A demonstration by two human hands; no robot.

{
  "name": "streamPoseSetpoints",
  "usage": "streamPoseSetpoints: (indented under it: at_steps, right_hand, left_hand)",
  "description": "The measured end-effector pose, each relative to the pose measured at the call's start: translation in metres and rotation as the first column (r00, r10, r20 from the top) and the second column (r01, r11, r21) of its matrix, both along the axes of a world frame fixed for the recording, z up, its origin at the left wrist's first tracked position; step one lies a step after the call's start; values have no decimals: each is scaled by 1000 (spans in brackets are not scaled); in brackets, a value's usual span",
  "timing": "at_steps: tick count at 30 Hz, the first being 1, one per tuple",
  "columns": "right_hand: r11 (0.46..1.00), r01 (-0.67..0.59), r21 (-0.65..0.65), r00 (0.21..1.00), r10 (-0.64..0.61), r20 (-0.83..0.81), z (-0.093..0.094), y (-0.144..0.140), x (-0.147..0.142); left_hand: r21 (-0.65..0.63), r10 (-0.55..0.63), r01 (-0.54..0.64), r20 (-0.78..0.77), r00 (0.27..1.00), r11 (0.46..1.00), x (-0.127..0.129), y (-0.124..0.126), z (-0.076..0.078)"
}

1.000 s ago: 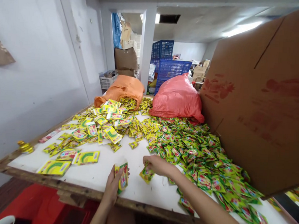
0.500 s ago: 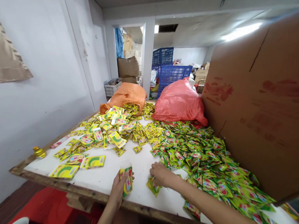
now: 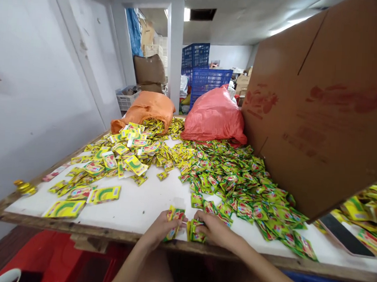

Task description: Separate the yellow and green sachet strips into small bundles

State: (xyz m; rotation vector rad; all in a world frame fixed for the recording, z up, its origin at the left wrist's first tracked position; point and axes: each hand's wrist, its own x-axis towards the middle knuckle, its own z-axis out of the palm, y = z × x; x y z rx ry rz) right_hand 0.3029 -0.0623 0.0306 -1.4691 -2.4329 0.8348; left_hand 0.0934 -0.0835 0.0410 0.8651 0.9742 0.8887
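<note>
Small yellow-and-green foil sachets with red print (image 3: 174, 220), pinched upright as a thin stack, at six o'clock by the near edge of the white-topped wooden table (image 3: 146, 202). Held by the left hand (image 3: 159, 230), fingers curled narrow around the stack. Just beside it, toward three o'clock, a second small bunch of the same sachets (image 3: 195, 234), pressed to the tabletop under the right hand (image 3: 216, 230), fingers closed over it. Bunches almost touching.

Judged as mid-gathering: loose sachets collected and squared into one handful. Next move likely calling for edges lined up and a firm pinch, slippery foil being prone to fan out or slide off the table edge.

Seen as glossy, flat, light and crinkled, all alike in print.

Farther out, at one to two o'clock, a broad loose heap of green sachets (image 3: 243, 187); at ten to eleven o'clock, larger yellow packets (image 3: 127, 150), scattered. At twelve o'clock, an orange cloth sack (image 3: 147, 106) spilling packets, beside a pink-red plastic sack (image 3: 214, 115). At three o'clock, a big brown cardboard box (image 3: 321, 102), tipped over the heap. Beyond, blue plastic crates (image 3: 208, 78).
</note>
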Motion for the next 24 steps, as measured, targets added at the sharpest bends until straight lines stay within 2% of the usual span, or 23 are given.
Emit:
streamPoseSetpoints:
  at_steps: [4, 9, 11, 13, 14, 16, 18, 19, 21, 24]
  right_hand:
    - [996, -81, -23, 994, 83, 66, 6, 4, -5]
    - [987, -143, -78, 987, 148, 59, 9, 5, -10]
    - [980, -160, -118, 987, 161, 1, 11, 7, -8]
    - [975, -149, -163, 978, 120, -172, 18, 10, -6]
    - [976, -130, -176, 949, 71, -307, 22, 12, -7]
    - [983, -62, -175, 813, -52, -580, 31, 17, -11]
    - [989, 29, -144, 652, -128, -748, 36, 22, -22]
    - [990, 76, -117, 609, -139, -781, 37, 23, -28]
    - [984, 175, -39, 617, -141, -774, 34, 24, -40]
    - [958, 253, 137, 736, -99, -670, 28, 21, -49]
  left_hand:
    - [-4, -18, 18, 8, 1000, 1000, 11, 3, 1]
    - [31, 51, -51, -15, 999, 998, 7, 6, -5]
    - [56, 49, -46, -59, 997, 997, 5, 7, -7]
    - [87, 36, -27, -97, 995, 996, 5, 9, -9]
    - [105, 23, -11, -110, 994, 994, 6, 10, -10]
    - [141, -19, 37, -124, 992, 989, 9, 11, -10]
    - [166, -61, 83, -135, 989, 983, 14, 12, -10]
    - [177, -79, 103, -140, 987, 979, 15, 12, -10]
    - [192, -99, 125, -139, 985, 973, 17, 11, -10]
    - [203, -101, 124, -122, 987, 971, 17, 10, -11]
